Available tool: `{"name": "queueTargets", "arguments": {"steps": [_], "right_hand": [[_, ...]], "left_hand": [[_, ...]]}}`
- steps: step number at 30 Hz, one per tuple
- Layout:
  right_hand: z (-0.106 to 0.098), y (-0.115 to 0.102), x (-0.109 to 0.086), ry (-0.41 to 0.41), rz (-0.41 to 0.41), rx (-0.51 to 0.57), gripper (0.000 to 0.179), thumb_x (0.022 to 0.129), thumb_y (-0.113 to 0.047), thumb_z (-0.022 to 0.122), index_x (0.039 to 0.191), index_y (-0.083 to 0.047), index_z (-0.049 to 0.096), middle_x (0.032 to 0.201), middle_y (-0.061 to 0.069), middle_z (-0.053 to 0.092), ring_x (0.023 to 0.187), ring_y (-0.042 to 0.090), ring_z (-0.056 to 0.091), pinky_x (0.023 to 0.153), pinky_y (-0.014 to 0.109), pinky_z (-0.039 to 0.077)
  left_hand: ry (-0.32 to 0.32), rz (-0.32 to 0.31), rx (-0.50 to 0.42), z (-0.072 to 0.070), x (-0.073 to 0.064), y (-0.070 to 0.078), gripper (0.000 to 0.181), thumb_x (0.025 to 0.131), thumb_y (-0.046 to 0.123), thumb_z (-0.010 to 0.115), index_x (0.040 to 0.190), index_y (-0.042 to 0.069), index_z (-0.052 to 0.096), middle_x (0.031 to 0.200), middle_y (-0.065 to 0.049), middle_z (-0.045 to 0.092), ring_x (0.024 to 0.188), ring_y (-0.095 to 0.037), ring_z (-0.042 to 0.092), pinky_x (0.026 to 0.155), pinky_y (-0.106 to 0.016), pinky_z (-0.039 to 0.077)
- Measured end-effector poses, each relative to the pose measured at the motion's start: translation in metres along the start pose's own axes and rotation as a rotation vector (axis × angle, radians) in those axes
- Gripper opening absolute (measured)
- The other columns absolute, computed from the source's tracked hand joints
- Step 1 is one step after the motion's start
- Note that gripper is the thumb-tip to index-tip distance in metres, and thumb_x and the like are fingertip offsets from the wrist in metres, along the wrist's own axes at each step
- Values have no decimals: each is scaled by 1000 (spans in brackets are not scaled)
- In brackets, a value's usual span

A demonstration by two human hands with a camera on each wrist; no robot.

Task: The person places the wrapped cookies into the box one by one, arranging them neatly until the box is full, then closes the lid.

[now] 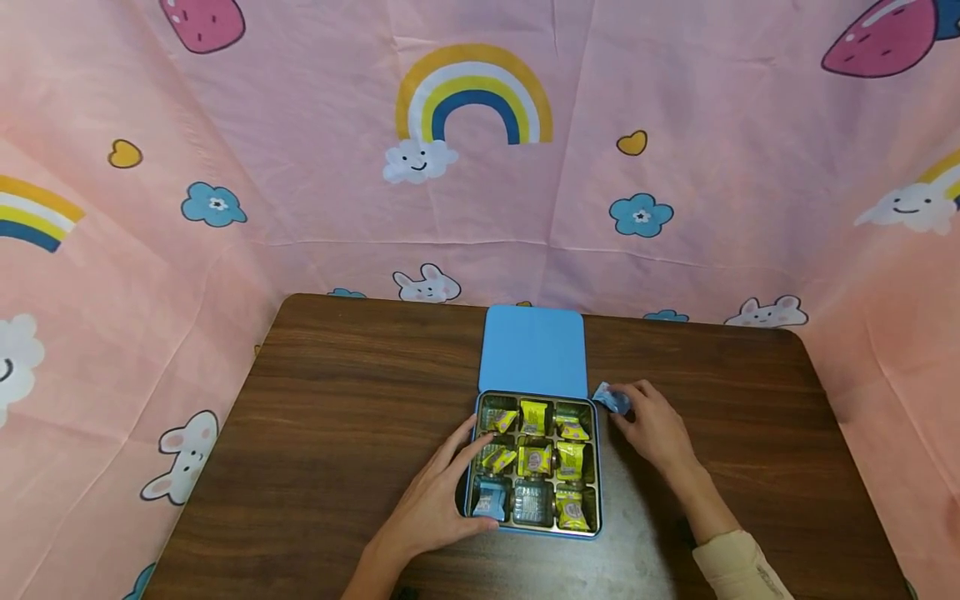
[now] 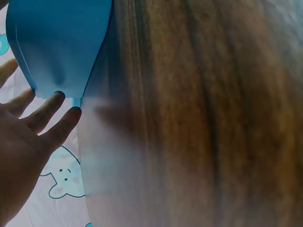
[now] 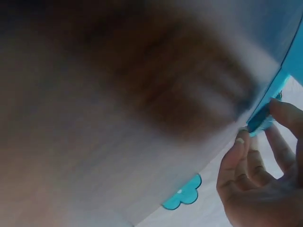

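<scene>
A blue tin [image 1: 534, 531] stands on the table with its hinged lid [image 1: 533, 350] laid back. Its clear plastic tray has several compartments; most hold yellow-wrapped candies [image 1: 535, 459]. One blue-wrapped candy [image 1: 491, 500] lies in the front left compartment, and the front middle one shows bare ribbed plastic. My left hand [image 1: 435, 500] rests along the tin's left side, fingers spread and fairly straight, thumb at the front edge. Right of the tin's back corner, my right hand [image 1: 658, 429] pinches another blue-wrapped candy [image 1: 612, 399] between thumb and fingers, also seen in the right wrist view.
The dark wooden table [image 1: 345, 417] extends to both sides of the tin. Behind and beside it hangs a pink cloth [image 1: 322, 125] printed with rainbows, rabbits and flowers.
</scene>
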State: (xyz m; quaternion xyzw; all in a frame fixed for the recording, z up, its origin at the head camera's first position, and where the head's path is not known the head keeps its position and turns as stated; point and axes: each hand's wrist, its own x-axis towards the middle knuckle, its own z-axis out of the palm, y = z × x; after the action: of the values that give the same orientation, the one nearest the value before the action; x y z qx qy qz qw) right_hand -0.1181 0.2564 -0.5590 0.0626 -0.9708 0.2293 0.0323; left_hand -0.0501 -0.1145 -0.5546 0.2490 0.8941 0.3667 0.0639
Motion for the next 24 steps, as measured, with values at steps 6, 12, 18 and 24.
{"name": "queueTargets", "arguments": {"steps": [6, 12, 18, 24], "right_hand": [[-4, 1, -8, 35, 6, 75, 46, 82, -10, 81, 126, -11, 66, 109, 11, 61, 87, 27, 64, 66, 46, 54], [-6, 1, -13, 45, -4, 87, 45, 82, -10, 81, 125, -9, 66, 108, 10, 61, 86, 25, 63, 67, 43, 52], [-11, -5, -22, 76, -31, 116, 43, 81, -9, 82, 122, -9, 68, 106, 8, 61, 82, 21, 63, 67, 40, 53], [-18, -16, -35, 104, -15, 182, 43, 80, -7, 82, 121, -12, 68, 108, 4, 62, 80, 15, 61, 66, 34, 55]], "left_hand": [[-24, -10, -1, -4, 1, 1, 110, 68, 72, 77, 158, 32, 28, 166, 4, 8, 146, -29, 29, 96, -59, 47], [-29, -34, -12, -5, -1, 1, 111, 68, 72, 77, 158, 29, 28, 166, 6, 7, 146, -28, 30, 95, -58, 48], [-27, -43, -26, -3, -2, 0, 113, 67, 73, 76, 159, 26, 28, 166, 8, 8, 145, -26, 31, 94, -56, 49], [-23, -50, -62, -2, -2, -2, 113, 67, 72, 77, 158, 28, 28, 166, 11, 7, 143, -26, 36, 88, -52, 53]]}}
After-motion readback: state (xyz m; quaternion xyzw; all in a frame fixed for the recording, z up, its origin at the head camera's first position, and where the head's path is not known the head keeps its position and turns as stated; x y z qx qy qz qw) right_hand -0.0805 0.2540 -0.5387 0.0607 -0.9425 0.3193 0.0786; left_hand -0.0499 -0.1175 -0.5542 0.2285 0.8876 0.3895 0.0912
